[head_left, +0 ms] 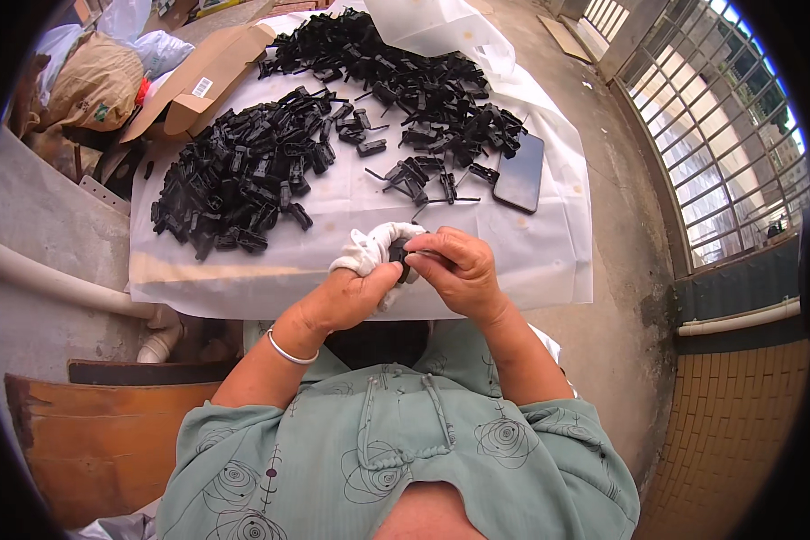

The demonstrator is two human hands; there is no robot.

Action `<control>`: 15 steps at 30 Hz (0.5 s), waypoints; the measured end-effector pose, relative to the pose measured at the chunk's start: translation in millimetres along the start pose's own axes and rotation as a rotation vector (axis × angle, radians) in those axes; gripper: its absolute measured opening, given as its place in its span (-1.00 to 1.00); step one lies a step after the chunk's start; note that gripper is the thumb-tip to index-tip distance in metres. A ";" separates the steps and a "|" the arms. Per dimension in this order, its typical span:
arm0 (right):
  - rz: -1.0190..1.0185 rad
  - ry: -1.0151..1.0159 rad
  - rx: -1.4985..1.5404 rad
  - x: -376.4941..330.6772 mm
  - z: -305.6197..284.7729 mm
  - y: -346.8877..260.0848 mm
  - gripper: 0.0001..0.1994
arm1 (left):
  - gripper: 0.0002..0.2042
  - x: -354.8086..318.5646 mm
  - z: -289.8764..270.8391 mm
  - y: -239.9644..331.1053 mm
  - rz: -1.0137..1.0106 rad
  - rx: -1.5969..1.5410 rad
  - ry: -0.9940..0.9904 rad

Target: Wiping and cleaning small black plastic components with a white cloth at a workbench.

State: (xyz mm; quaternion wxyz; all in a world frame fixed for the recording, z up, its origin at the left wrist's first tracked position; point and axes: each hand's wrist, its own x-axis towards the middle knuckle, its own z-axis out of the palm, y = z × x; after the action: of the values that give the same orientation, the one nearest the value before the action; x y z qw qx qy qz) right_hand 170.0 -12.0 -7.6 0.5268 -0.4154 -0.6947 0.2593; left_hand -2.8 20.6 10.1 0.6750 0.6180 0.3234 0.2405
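Note:
Close to the front edge of the table, my left hand (351,295) is closed around a small black plastic part (400,252). A white cloth or glove (365,250) covers its fingers, while the thumb is bare. My right hand (463,272) meets it from the right, thumb and index finger pinched at the same part. Whether those fingertips also hold a smaller piece is hidden. Beyond my hands lie a heap of black plastic parts (243,166) on the left and a larger heap (396,72) at the back, some with thin stems sticking out.
White plastic sheeting (333,211) covers the table. A dark-screened phone (519,175) lies at its right side. An opened cardboard box (209,81) and stuffed bags (94,81) sit at the back left. A barred gate (720,135) stands beyond the concrete floor on the right.

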 end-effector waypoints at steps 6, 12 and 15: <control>0.241 0.062 0.162 -7.3 7.9 1.3 -0.88 | -0.72 -0.3 0.4 0.4 -0.014 -0.124 -0.046; 0.318 -0.145 0.054 -8.2 4.3 -6.8 -0.80 | -0.76 6.5 4.1 -20.5 0.274 0.126 0.107; 0.363 -0.171 0.036 -13.6 7.0 0.9 -0.80 | -0.77 6.2 9.1 -15.3 0.355 0.435 0.152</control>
State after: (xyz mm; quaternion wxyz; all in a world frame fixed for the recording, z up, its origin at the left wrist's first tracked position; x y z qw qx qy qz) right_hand 165.0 -22.5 -17.5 0.4180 -0.5008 -0.6459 0.3965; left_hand 6.9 17.1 -5.6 0.4479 0.7752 0.3038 0.3258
